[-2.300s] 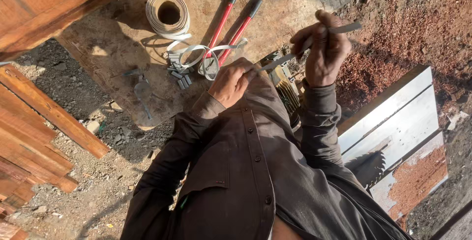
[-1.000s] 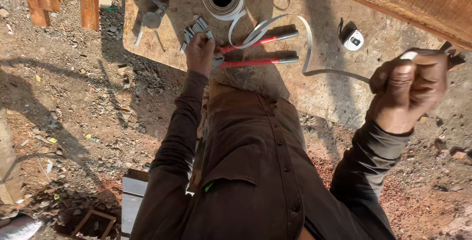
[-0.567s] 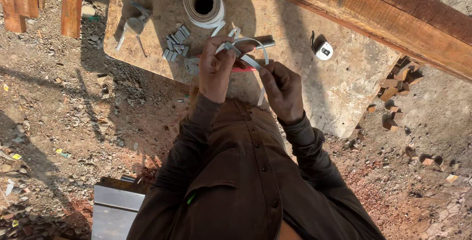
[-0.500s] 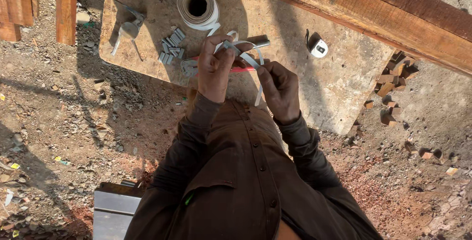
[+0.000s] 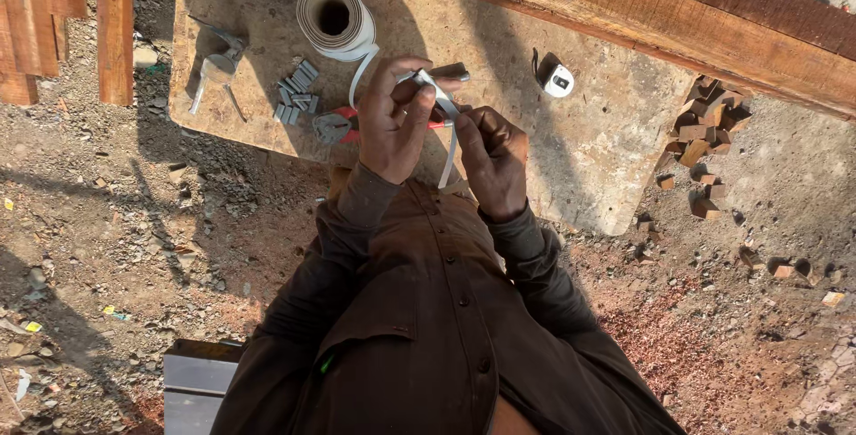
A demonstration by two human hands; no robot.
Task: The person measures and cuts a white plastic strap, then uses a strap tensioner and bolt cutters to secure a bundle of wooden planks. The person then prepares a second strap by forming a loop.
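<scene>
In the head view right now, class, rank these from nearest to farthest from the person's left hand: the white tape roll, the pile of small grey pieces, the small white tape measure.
From the left hand:
1. Pile of small grey pieces, to its left on the board.
2. White tape roll, above and slightly left.
3. Small white tape measure, off to the right, beyond the right hand.

Dark brown long-sleeved shirt, buttoned down the front, cuffs at both wrists

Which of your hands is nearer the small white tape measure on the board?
The right. The right hand is below and left of the tape measure, pinching the white strip. The left hand grips the strip farther left, toward the roll.
</scene>
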